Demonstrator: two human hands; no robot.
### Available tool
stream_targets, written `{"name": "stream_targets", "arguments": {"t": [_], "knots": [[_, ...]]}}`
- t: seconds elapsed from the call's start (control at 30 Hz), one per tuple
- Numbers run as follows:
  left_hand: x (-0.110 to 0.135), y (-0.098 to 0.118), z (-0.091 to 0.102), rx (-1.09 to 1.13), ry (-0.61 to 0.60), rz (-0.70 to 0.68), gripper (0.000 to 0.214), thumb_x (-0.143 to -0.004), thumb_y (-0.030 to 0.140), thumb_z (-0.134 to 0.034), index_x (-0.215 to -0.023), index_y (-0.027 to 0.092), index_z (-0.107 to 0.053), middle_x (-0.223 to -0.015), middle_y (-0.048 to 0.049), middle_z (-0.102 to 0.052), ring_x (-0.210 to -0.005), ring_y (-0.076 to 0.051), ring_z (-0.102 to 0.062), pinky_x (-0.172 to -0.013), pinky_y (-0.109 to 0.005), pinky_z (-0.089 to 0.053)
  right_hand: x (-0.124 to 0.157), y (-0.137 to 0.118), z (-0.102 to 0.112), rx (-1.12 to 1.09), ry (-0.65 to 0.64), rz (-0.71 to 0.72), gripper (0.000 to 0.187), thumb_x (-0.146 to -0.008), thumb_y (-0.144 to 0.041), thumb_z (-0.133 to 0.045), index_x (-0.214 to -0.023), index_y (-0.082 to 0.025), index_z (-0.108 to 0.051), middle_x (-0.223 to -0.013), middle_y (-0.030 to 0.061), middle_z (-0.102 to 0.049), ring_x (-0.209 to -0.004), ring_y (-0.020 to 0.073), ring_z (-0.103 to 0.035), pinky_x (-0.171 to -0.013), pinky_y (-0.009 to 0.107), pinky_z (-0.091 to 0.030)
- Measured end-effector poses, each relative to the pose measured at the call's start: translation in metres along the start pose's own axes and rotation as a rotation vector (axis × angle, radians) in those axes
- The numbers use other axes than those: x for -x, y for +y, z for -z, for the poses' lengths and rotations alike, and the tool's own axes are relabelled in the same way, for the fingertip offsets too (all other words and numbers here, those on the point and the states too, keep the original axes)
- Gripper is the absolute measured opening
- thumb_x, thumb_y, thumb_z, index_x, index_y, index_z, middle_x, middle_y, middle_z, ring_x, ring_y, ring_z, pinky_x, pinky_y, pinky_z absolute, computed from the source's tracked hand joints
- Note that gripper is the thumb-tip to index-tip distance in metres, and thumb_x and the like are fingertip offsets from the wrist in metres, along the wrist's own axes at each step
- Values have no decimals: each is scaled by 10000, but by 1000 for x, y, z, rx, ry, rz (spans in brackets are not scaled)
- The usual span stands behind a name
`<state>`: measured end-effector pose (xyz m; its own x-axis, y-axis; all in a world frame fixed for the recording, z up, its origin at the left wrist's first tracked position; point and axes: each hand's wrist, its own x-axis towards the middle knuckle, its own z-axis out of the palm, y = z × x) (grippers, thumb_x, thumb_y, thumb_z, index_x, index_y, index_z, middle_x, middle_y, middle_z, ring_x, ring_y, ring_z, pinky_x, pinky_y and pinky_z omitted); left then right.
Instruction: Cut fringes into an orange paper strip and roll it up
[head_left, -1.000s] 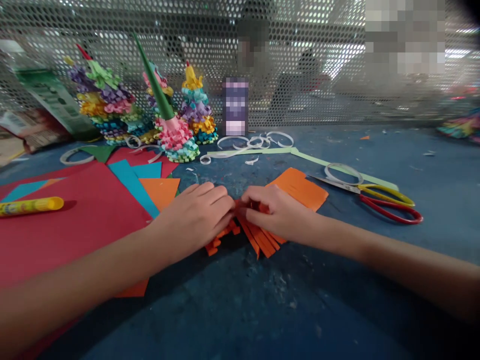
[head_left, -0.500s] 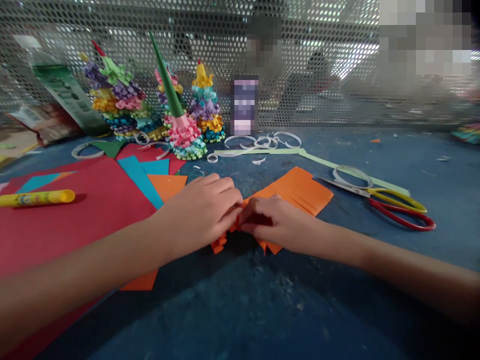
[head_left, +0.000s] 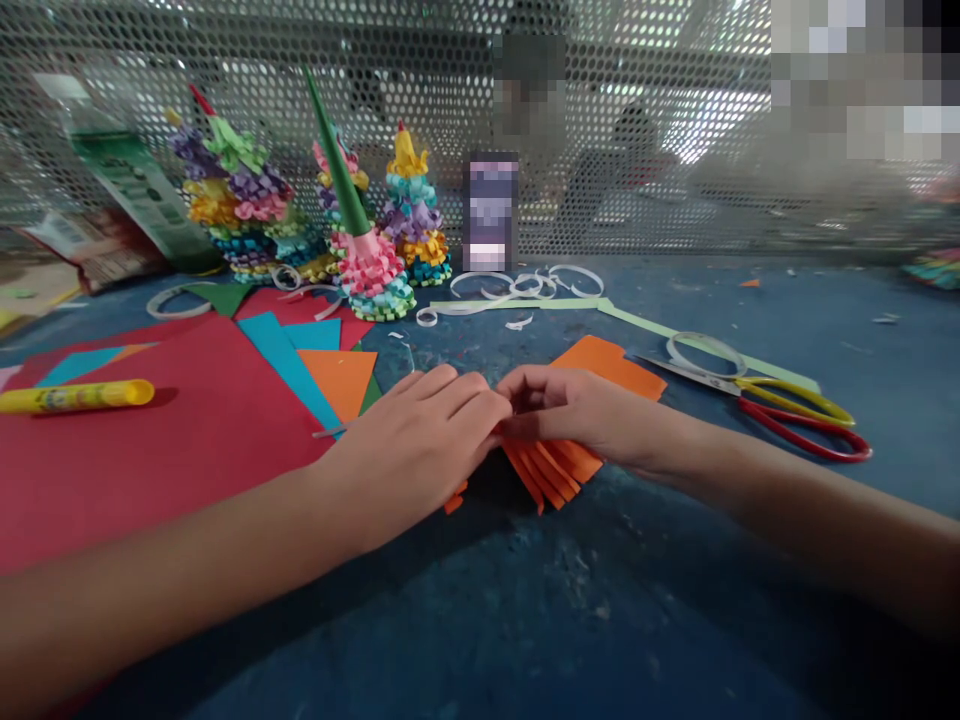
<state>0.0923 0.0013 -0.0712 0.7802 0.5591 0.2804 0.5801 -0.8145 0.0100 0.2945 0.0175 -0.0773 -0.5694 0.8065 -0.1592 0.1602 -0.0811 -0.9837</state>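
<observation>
An orange paper sheet (head_left: 611, 362), cut into a fringe of strips (head_left: 551, 468) along its near edge, lies on the blue table (head_left: 525, 600). My left hand (head_left: 420, 445) rests on its left end with fingers curled down onto the strips. My right hand (head_left: 581, 410) lies over the middle of the sheet, its fingers pinched on the paper right against my left fingertips. The strips fan out below my right hand.
Red-and-yellow scissors (head_left: 772, 405) lie to the right. Red (head_left: 150, 440), teal and orange sheets and a yellow glue stick (head_left: 75, 396) lie on the left. Several curled-paper cone trees (head_left: 367, 250) stand at the back before a perforated metal screen (head_left: 300, 60). Paper strips are scattered around.
Both hands have shifted slightly away from me along the orange sheet. The fringe strips now fan out below my right hand again, and less of the sheet shows beyond it.
</observation>
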Motion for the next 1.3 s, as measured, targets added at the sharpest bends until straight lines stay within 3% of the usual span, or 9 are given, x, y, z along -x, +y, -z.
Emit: {"name": "stream_targets", "arguments": {"t": [0.33,0.67,0.93,1.1,1.3], "knots": [[0,-7,-4,-81,2,-157,232,-977,263,-365,-956,150,-566,-947,-76,-577,-844,-189,-496,-762,-329,-406,-2,4,7,-18,-148,-9,212,-747,-81,-603,-911,-190,-525,-916,-1,-589,-857,125,-598,-871,316,-462],[2,-16,1,-362,138,-232,208,-956,287,-426,-887,148,-564,-825,-54,-556,-757,-200,-473,-698,-335,-386,0,2,9,29,-89,7,71,-833,-254,-598,-862,-190,-587,-851,-8,-603,-776,112,-565,-742,241,-435],[0,-18,-3,-237,111,-232,296,-974,330,-395,-774,167,-541,-757,-31,-535,-715,-174,-463,-658,-312,-339,-3,3,7,159,-113,87,106,-835,-289,-593,-847,-185,-578,-798,-25,-575,-712,102,-524,-672,231,-407],[-1,-18,-2,-346,162,-231,297,-979,368,-369,-851,174,-554,-770,-29,-563,-708,-181,-461,-623,-319,-310,0,3,3,192,-18,45,135,-837,-315,-570,-800,-186,-557,-721,-30,-531,-622,98,-476,-573,226,-378],[-1,-16,-1,-335,136,-183,211,-973,261,-396,-843,175,-539,-779,-24,-571,-710,-187,-466,-625,-322,-298,1,3,0,176,51,26,165,-824,-346,-586,-799,-187,-548,-718,-23,-530,-620,108,-479,-573,240,-381]]}}
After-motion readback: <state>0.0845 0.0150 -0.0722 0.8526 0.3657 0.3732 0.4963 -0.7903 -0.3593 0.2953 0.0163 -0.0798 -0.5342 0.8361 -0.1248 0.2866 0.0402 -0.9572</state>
